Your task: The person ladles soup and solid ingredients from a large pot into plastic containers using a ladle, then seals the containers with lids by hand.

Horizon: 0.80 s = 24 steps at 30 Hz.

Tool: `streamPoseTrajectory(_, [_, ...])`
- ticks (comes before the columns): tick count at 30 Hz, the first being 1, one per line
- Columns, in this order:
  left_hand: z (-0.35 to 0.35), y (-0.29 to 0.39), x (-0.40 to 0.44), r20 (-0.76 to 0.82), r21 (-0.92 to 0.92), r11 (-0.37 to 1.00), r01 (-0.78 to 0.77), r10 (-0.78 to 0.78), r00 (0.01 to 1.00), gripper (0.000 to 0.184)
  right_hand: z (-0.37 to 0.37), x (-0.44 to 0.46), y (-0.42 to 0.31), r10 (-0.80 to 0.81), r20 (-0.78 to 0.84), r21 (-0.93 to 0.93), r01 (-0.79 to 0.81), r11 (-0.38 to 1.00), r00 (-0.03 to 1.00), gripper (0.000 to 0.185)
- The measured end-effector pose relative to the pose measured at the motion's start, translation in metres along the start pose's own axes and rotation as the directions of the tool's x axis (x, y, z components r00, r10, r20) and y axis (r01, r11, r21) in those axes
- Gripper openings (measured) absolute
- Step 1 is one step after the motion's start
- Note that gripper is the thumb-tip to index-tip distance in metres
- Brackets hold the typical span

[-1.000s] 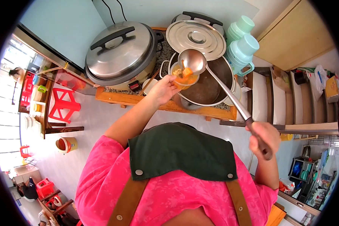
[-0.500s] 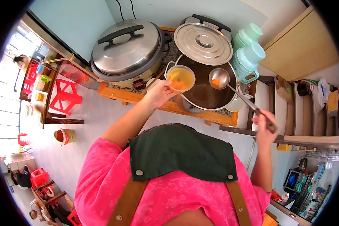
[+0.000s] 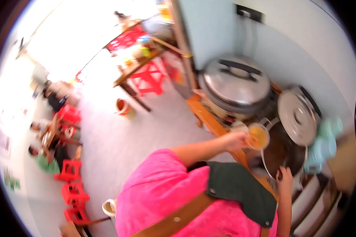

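My left hand (image 3: pixel 236 141) grips a clear bowl (image 3: pixel 261 134) by its near side. Yellowish soup with orange pieces shows inside, and the bowl is held beside the rim of a large metal pot (image 3: pixel 264 161). Dark brown liquid fills much of the pot. My right hand (image 3: pixel 286 177) is closed around the dark handle of the ladle (image 3: pixel 280 174) at the pot's near edge. The ladle's scoop is not distinguishable, being low in the pot or blurred. Against the pot's far side leans a round metal lid (image 3: pixel 297 118).
A big lidded cooker (image 3: pixel 237 85) stands left of the pot on a wooden-edged counter (image 3: pixel 209 118). Stacked pale green and blue cups (image 3: pixel 322 148) are to the right. Red stools (image 3: pixel 70 170), a wooden table (image 3: pixel 126 77), a bucket (image 3: pixel 124 108) and seated people (image 3: pixel 47 162) are further left.
My view has swung left, bringing more of the room into sight. My right hand has moved in over the pot's edge with the ladle. My left hand still holds the bowl.
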<state>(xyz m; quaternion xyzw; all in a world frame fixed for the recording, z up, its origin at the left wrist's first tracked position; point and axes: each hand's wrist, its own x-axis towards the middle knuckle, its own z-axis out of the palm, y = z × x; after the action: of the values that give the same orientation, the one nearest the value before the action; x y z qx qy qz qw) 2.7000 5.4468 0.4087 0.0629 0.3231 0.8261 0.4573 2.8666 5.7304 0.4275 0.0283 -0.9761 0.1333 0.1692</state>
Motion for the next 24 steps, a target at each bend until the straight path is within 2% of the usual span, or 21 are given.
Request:
streamPoseTrajectory(1, [-0.001,0.002,-0.001,0.005,-0.058,0.998,-0.026,0.026,1.000,0.027,0.014,0.005,0.008,0.001,0.041,-0.007,-0.001,1.000,0.999,0.022])
streamPoseTrajectory(3, [0.004,0.007,-0.010,-0.142,-0.041,0.999,0.019,-0.024,0.990,0.027,0.029,0.015,0.018,-0.031,0.046,-0.028,0.033,0.999,0.998,0.021])
streamPoseTrajectory(9, [-0.005,0.017,-0.028,-0.200,-0.090,0.995,-0.051,0.032,0.979,0.029,0.061,0.048,0.016,0.017,-0.029,0.170,-0.012,0.985,0.999,0.015])
streamPoseTrajectory(13, [-0.007,0.021,-0.038,-0.207,-0.084,0.994,-0.070,0.051,0.977,0.031,0.080,0.059,0.022,-0.008,-0.050,0.285,0.022,0.958,0.999,0.015])
streamPoseTrajectory(15, [-0.009,0.020,-0.042,-0.195,-0.099,0.992,-0.079,0.058,0.979,0.031,0.099,0.054,0.039,0.315,0.038,0.551,-0.283,0.785,0.948,0.013])
streamPoseTrajectory(16, [-0.010,0.022,-0.043,-0.230,-0.090,0.993,-0.070,0.048,0.972,0.031,0.103,0.054,0.043,0.322,0.043,0.546,-0.292,0.785,0.946,0.013])
streamPoseTrajectory(18, [-0.013,0.021,-0.043,-0.236,-0.086,0.993,-0.082,0.060,0.970,0.032,0.100,0.052,0.049,0.588,0.204,0.728,-0.523,0.443,0.782,0.014])
streamPoseTrajectory(19, [-0.027,0.019,-0.039,-0.206,-0.012,0.999,-0.043,0.040,0.978,0.035,0.098,0.051,0.049,0.617,0.192,0.766,-0.509,0.392,0.764,0.016])
streamPoseTrajectory(20, [-0.053,0.010,-0.030,-0.170,-0.008,0.999,-0.042,0.040,0.985,0.037,0.080,0.054,0.035,0.655,0.225,0.751,-0.557,0.355,0.721,0.018])
streamPoseTrajectory(22, [-0.061,0.013,-0.029,-0.137,-0.056,0.998,-0.031,0.023,0.990,0.043,0.053,0.057,0.012,0.721,0.251,0.825,-0.532,0.190,0.646,0.020])
streamPoseTrajectory(23, [-0.031,0.027,-0.038,-0.127,0.039,0.998,-0.039,0.043,0.991,0.046,0.039,0.054,0.008,0.747,0.254,0.821,-0.545,0.169,0.614,0.020])
streamPoseTrajectory(24, [-0.042,0.028,-0.037,-0.118,0.022,0.999,-0.036,0.039,0.992,0.047,0.034,0.049,0.006,0.775,0.208,0.827,-0.531,0.186,0.596,0.020])
